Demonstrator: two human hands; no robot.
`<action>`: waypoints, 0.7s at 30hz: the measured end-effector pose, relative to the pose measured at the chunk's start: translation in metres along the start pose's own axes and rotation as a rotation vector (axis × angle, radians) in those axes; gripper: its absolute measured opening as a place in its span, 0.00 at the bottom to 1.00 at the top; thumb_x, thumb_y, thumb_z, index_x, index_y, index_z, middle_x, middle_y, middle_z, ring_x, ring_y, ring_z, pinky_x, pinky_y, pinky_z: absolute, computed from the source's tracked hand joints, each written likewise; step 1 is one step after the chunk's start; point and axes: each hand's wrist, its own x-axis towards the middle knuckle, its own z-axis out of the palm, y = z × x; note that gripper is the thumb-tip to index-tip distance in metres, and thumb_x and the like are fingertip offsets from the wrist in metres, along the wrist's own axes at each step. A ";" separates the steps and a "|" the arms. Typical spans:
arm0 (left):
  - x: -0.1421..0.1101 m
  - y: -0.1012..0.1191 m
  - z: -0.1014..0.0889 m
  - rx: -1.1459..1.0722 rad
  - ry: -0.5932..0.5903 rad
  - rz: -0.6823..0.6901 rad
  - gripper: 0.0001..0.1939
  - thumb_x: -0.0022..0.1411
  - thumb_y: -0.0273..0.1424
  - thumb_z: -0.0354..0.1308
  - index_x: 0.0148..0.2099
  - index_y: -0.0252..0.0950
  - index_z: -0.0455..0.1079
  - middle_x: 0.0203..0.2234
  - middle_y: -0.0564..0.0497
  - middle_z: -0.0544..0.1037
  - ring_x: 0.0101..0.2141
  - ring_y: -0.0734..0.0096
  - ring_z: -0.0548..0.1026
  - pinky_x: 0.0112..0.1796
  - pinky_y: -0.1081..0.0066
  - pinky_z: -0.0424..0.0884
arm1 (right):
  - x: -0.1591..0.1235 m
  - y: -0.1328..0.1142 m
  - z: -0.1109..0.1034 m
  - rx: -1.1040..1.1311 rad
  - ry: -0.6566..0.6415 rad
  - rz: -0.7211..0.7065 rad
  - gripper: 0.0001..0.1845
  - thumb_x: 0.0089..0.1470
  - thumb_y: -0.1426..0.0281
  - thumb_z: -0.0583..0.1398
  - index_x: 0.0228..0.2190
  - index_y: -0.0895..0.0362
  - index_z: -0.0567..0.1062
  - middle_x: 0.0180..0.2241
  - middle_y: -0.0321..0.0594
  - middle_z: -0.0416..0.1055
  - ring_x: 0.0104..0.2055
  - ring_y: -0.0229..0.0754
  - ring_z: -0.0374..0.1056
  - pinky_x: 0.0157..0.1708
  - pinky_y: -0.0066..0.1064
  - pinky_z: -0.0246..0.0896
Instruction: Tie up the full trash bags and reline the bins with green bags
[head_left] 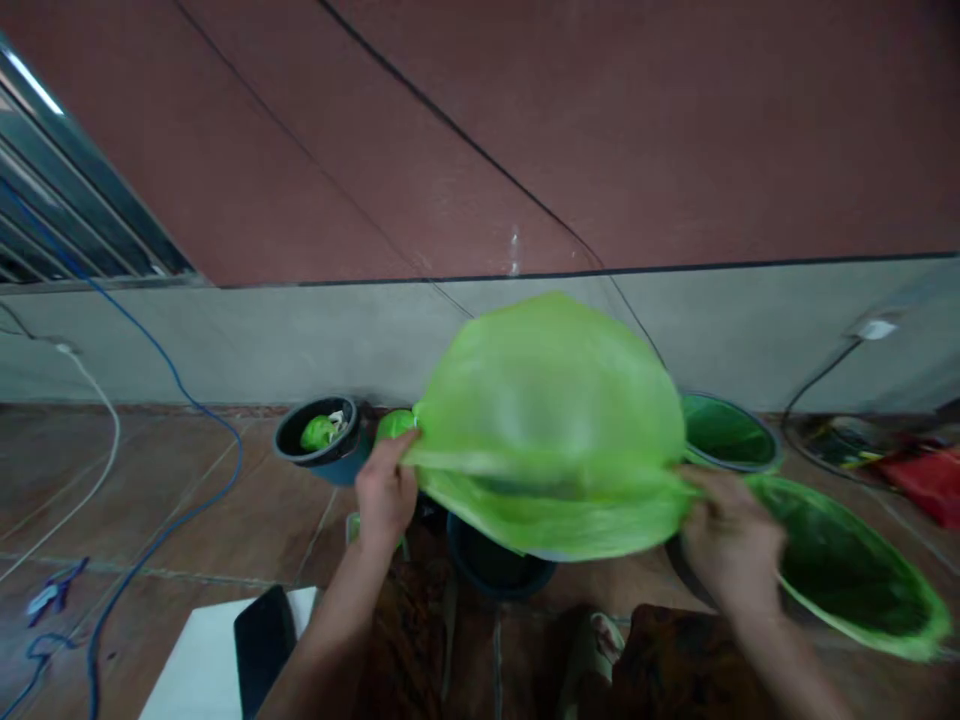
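A green plastic bag (551,400) is stretched wide between my hands, puffed up with air, its mouth edge toward me. My left hand (386,495) pinches the bag's left corner. On the right corner, my right hand (731,540) is closed, slightly blurred. Below the bag stands a dark bucket (499,560), partly hidden by it. To the right are a bin lined with green plastic (731,435) and, nearer me, a second green-lined bin (855,570).
At the left, a blue bucket (319,445) holds a green bundle. A black phone (264,645) lies on a white board (199,660). A blue cable (169,535) and purple-handled scissors (56,592) are on the tiled floor. A red item (922,475) lies far right by the wall.
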 end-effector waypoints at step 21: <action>-0.177 0.011 0.063 -0.956 -0.663 -0.914 0.14 0.48 0.41 0.65 0.33 0.35 0.75 0.29 0.48 0.81 0.35 0.59 0.79 0.40 0.64 0.74 | -0.083 -0.099 0.063 0.813 -1.006 0.099 0.18 0.54 0.63 0.61 0.46 0.53 0.78 0.48 0.44 0.76 0.49 0.46 0.73 0.50 0.40 0.68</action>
